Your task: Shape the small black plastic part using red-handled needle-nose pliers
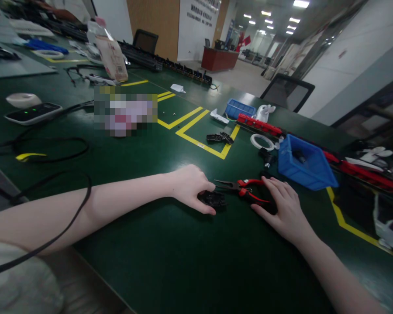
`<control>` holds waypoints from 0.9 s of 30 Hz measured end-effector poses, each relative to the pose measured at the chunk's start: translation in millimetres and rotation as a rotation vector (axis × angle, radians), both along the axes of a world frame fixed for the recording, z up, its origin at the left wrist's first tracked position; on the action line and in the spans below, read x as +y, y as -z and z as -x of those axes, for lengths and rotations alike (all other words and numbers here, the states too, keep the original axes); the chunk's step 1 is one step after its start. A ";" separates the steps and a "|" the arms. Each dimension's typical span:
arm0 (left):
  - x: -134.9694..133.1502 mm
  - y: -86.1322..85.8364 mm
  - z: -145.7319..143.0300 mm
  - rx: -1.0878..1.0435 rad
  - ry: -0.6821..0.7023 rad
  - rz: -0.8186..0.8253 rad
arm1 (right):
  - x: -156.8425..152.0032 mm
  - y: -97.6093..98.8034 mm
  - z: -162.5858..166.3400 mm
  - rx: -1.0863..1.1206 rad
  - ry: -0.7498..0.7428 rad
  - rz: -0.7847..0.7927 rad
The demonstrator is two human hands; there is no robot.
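A left hand (193,187) grasps a small black component (213,199) at the middle of a green bench (196,266), while the right hand (286,209) loosely grips the handles of red-and-black needle-nose pliers (240,186), their tips pointing left just beside the left hand's fingers. Farther off, more black pieces (219,138) lie near yellow tape (205,148), with a blue plastic bin (309,172) to the right.

1 small black part (213,199), uneven in outline, pinched in the left hand (194,190), 1 pair of long-nosed pliers (238,186) just beside it, red-and-black handles spread between right hand (286,208) thumb and fingers, nose pointing left
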State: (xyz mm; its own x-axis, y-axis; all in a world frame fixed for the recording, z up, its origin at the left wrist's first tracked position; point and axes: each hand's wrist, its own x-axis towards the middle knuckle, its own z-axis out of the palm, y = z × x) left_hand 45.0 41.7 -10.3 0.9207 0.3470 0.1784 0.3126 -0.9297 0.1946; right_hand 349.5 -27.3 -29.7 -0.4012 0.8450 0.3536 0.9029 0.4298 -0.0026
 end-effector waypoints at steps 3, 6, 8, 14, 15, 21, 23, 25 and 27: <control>0.9 -0.8 0.1 -0.012 -0.003 0.021 | 8.7 1.2 2.9 0.022 -0.028 0.070; 1.5 -0.9 0.0 -0.004 0.004 0.036 | 14.5 -1.1 6.8 0.056 -0.016 0.100; 1.7 -0.5 -0.1 0.008 0.009 0.052 | 14.3 -3.9 8.6 0.088 -0.003 0.095; 2.9 -0.5 -0.3 0.008 0.018 0.089 | 6.7 -10.8 15.1 0.072 0.017 -0.032; 3.2 -0.9 -0.6 0.009 0.026 0.101 | 5.7 -11.1 16.0 0.066 0.020 -0.046; 4.9 -1.8 -4.7 0.022 0.030 0.099 | 3.3 -12.4 17.2 0.066 -0.002 -0.088; 5.0 -2.1 -6.1 0.032 0.022 0.113 | 2.8 -13.0 17.3 0.065 -0.017 -0.098; 4.7 -2.8 -7.0 0.037 0.012 0.121 | 0.3 -13.5 17.7 0.101 -0.016 -0.103; 4.3 -3.6 -7.0 0.044 -0.001 0.109 | -5.6 -13.7 18.2 0.188 0.012 -0.093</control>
State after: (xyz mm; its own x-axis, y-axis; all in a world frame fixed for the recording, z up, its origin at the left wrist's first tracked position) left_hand 52.0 46.0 -6.7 0.9263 0.3633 0.0994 0.3242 -0.9034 0.2806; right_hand 331.3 -32.9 -16.0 -0.3108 0.8096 0.4979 0.8955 0.4250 -0.1321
